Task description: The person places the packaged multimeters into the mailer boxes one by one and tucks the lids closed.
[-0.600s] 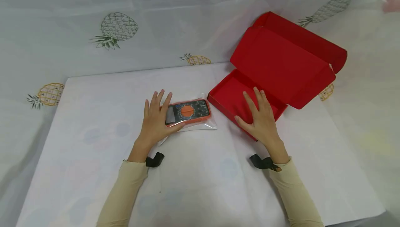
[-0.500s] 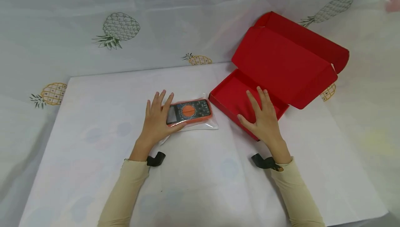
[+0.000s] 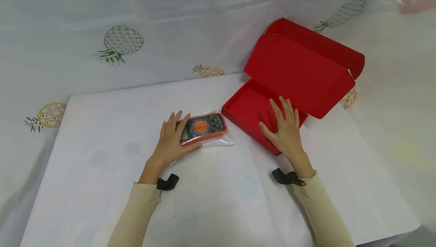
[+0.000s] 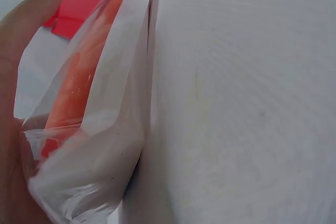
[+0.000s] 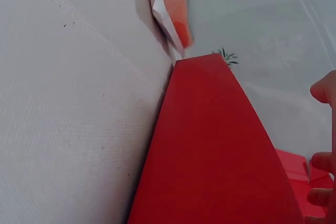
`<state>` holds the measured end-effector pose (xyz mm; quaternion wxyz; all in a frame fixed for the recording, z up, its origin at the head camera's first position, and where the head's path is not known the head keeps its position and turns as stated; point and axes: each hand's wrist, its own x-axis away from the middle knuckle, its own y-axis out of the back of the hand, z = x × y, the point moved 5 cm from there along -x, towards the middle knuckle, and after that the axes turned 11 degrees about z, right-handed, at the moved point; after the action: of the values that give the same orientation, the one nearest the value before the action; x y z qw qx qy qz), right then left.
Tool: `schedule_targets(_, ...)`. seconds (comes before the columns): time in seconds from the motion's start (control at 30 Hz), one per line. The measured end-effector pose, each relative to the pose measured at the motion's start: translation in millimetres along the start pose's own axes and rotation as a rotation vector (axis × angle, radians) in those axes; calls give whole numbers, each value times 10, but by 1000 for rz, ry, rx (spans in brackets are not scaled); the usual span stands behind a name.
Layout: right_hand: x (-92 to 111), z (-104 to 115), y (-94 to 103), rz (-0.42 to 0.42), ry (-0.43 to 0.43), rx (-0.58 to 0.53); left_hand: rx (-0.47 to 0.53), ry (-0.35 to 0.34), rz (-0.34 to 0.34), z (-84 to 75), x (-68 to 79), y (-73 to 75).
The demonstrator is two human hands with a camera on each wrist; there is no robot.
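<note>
A multimeter [image 3: 201,127] with an orange case and dial lies in a clear plastic bag [image 3: 223,141] on the white table. My left hand [image 3: 169,141] is over its left end, fingers spread, thumb along the near side. In the left wrist view that thumb [image 4: 34,17] stands apart from the bagged orange case [image 4: 89,66]. A red cardboard box [image 3: 243,112] lies to the right with its lid raised. My right hand [image 3: 287,133] hovers over the box's near side, fingers apart; in the right wrist view its fingertips [image 5: 321,161] hold nothing.
The raised lid [image 3: 299,69] leans back toward the pineapple-print cloth [image 3: 163,42] behind the table. The table's [image 3: 102,194] left and front parts are bare white cloth. A black wrist mount [image 3: 168,182] is on each forearm.
The head view has shifted slightly. My left fingers have come a little closer over the multimeter. My right hand has moved slightly right relative to the box, its fingers somewhat more bent.
</note>
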<state>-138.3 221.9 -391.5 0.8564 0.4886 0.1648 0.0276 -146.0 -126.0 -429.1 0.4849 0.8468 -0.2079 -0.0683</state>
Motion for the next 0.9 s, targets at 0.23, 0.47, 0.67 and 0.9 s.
schedule_targets(0.23,-6,-15,-37,-13,-13,-53,-52,-34,-4,17,56,-39)
schedule_targets(0.47,34,-89,-76,-11,-60,-59,-83,-44,0,12,71,-50)
schedule_targets(0.67,100,-186,-25,-45,-127,-84,-70,-45,1,-8,50,-34)
schedule_targets(0.9,184,-285,-8,-63,-164,-145,-76,-51,-15,-10,18,-19)
